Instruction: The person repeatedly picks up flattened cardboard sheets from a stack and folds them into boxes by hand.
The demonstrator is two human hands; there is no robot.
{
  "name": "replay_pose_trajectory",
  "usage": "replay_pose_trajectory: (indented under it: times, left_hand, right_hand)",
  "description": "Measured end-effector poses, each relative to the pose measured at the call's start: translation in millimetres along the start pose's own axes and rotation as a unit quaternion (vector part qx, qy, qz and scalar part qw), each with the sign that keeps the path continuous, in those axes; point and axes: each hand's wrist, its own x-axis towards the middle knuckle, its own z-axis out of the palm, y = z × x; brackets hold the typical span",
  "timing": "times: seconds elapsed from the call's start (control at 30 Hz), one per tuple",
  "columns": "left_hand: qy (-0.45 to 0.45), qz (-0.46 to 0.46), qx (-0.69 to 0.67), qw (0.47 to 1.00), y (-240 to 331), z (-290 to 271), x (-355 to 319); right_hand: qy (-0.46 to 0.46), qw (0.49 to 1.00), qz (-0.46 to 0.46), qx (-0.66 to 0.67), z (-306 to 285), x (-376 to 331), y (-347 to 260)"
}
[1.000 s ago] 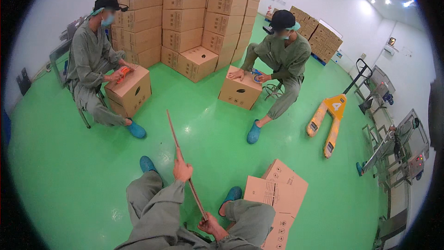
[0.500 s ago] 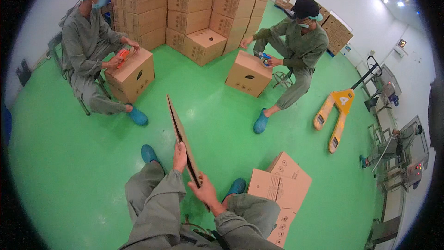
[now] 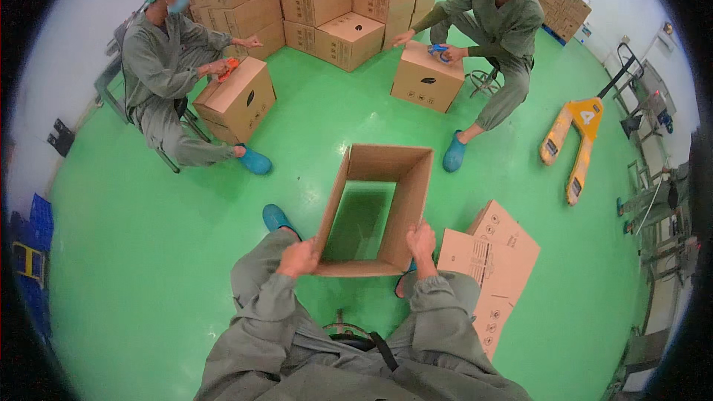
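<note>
Fingers of the left hand [image 3: 298,258] curl around the near left corner of an open brown cardboard box [image 3: 377,212], pinching its edge, and the fingers of the right hand [image 3: 421,243] press flat on the near right side of the same box, close together. Both hands grip the box and hold it up over the green floor [image 3: 148,252], just in front of the person's knees. You can look right through the box and see green floor inside it, so both of its ends are open. To the right of the box, close by, lies a flat stack of folded brown cardboard sheets [image 3: 494,260] on the floor. Just left of the box a blue shoe [image 3: 276,217] pokes out by the person's leg. Far behind the box to the left, a person in grey clothes sits on a chair and touches a closed brown box [image 3: 238,100] with an orange tool on top. Behind the box to the right, another person in green clothes sits and holds a blue tool on a second closed brown box [image 3: 425,78]. Further right of the open box, well apart, stands a yellow pallet truck [image 3: 572,134]. A tall wall of stacked brown boxes [image 3: 319,0] is far behind it all.
</note>
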Motion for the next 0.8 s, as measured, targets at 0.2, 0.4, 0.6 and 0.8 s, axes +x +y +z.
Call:
replay_pose_trajectory:
  times: [0.2, 0.4, 0.6, 0.8]
  left_hand:
    - [0.195, 0.142, 0.236, 0.941, 78, 59, -37]
    - [-0.083, 0.123, 0.076, 0.986, 115, 92, 12]
    - [-0.225, -0.099, 0.075, 0.966, 74, 130, 110]
    - [-0.139, -0.027, 0.207, 0.968, 110, 106, 136]
  right_hand:
    - [-0.063, 0.997, 0.011, -0.039, 8, 16, -12]
    - [-0.131, 0.981, -0.105, -0.095, -20, 28, 0]
    - [-0.109, 0.986, -0.103, -0.076, -22, 7, 3]
    - [-0.067, 0.983, -0.149, -0.078, -18, 9, 2]
